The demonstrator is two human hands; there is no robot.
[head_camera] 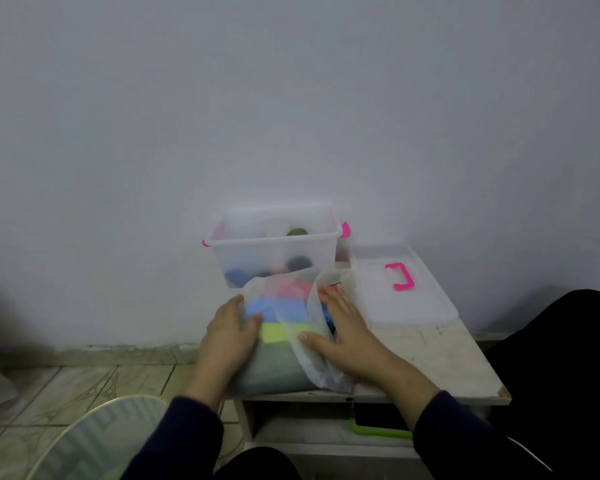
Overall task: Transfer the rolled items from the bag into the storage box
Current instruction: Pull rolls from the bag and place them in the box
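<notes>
Head view: looking down at a small low surface [440, 351] set against a pale wall.
Bag [281, 341]: thin, translucent white plastic, lying on the near left part of the surface, just in front of the storage box and touching its near wall.
Bag contents: soft rolled items [281, 310] are showing through the film as blurred blocks of red, blue, yellow-green and grey-green; their number cannot be told.
Storage box [274, 251]: clear, rectangular plastic tub with rounded corners and pink clips at its two ends, standing open at the back of the surface.
Box contents: a few dark and blue rounded shapes are lying at the bottom, and a greenish one is sitting higher toward the back; all are hazy through the wall.
Lid [402, 285]: clear, flat plastic with a pink handle, lying on the surface just right of the box.
Left hand [229, 337]: grip spread, palm and fingers pressing flat on the bag's left side.
Right hand [343, 327]: grip spread, fingers reaching into the bag's opening, thumb lying on the plastic.
Sleeves: dark fabric is covering both forearms.
Floor [66, 386]: pale marbled tiles are showing to the left.
</notes>
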